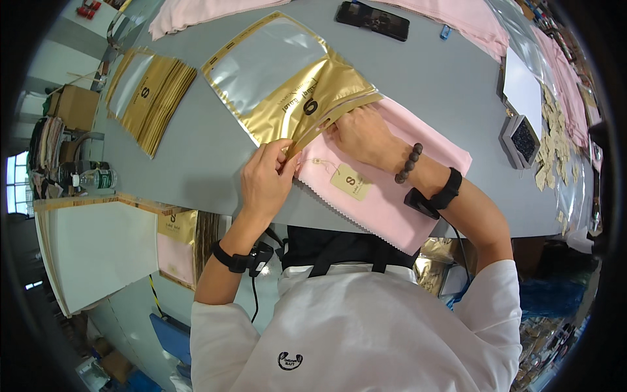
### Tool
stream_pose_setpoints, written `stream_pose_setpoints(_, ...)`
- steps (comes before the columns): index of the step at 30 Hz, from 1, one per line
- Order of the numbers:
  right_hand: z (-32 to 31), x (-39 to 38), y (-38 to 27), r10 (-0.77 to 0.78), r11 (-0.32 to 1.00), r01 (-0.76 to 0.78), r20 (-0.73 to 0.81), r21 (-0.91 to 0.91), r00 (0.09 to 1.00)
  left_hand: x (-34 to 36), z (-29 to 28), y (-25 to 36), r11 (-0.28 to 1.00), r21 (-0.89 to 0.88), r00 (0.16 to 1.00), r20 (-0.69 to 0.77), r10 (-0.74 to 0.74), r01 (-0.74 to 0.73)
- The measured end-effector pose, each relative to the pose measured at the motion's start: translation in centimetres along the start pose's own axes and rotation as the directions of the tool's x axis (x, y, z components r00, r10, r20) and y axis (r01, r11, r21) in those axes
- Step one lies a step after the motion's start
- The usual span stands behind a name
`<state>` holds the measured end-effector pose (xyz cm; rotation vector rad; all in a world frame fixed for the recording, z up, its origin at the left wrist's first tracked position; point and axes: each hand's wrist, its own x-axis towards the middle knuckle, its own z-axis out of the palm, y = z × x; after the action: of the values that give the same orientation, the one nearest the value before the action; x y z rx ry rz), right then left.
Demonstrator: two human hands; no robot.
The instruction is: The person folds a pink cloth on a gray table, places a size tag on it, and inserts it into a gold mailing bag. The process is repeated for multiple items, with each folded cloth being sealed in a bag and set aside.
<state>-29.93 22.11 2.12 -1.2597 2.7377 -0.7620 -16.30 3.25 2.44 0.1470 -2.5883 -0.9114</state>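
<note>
With a clock face laid over the view, one gold-and-clear bag [287, 88] lies on the grey tabletop [215, 173] near 12 o'clock. Its long axis runs from between 10 and 11 o'clock to between 4 and 5, with the clear end up at the former and the slotted gold mouth down at the latter. One folded pink cloth [392, 206] meets that mouth and stretches off toward 4 o'clock, its zigzag edge along the 7 o'clock side; one beige tag [351, 181] lies on it.

The left hand [266, 179] is nearly closed, thumb and fingers pinching the mouth's corner nearest 7 o'clock. The right hand [364, 135] is half curled at the mouth, over the cloth; its fingertips are partly hidden, so I cannot tell how firmly it grips anything.

Elsewhere there is one stack of similar bags [153, 98] at 10 o'clock, its number uncountable, one black phone [373, 21] toward 12, one open box with a dark pad [521, 140] between 2 and 3, and, beyond that, one heap of beige tags [554, 134], too many to count.
</note>
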Motion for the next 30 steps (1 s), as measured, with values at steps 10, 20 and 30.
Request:
stream_pose_setpoints(10,0.6,1.4,-2.2,-0.226,0.927,0.2,0.048,0.317,0.973,-0.7,0.0,-1.6,0.943,-0.263,0.973,-0.052,-0.225,0.204)
stream_pose_setpoints(20,5.3,1.4,1.2,-0.126,0.852,0.116,-0.015,0.51,0.992,-0.4,-0.2,1.9,0.961,-0.256,0.968,0.195,0.157,-0.104)
stream_pose_setpoints(30,6.4,-2.5,-0.6,-0.424,0.828,0.444,-0.136,0.342,0.895,15.0,2.0,0.6,0.98,-0.171,0.892,0.421,0.165,-0.101)
